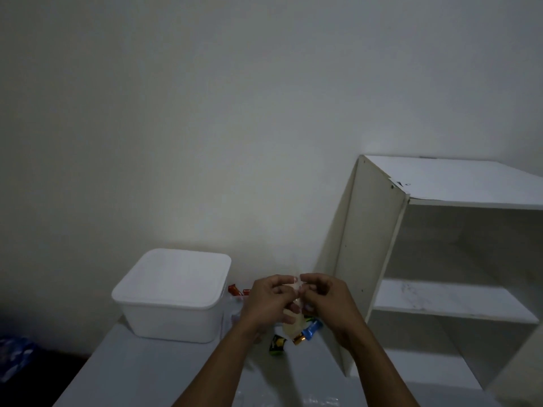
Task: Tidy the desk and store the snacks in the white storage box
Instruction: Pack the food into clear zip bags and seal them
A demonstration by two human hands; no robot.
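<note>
Grip status: left hand and right hand both pinch the top of a clear bag above the bench, just right of the white storage box, which appears lidded. Loose snacks lie beneath. Hold near the opening; remove the lid before transfer.

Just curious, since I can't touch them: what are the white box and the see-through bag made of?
White storage box: probably plastic, matte, judging by rounded moulded corners and a lipped lid. Clear bag: apparently thin plastic film, translucent and crinkled; dim light leaves it uncertain.
</note>
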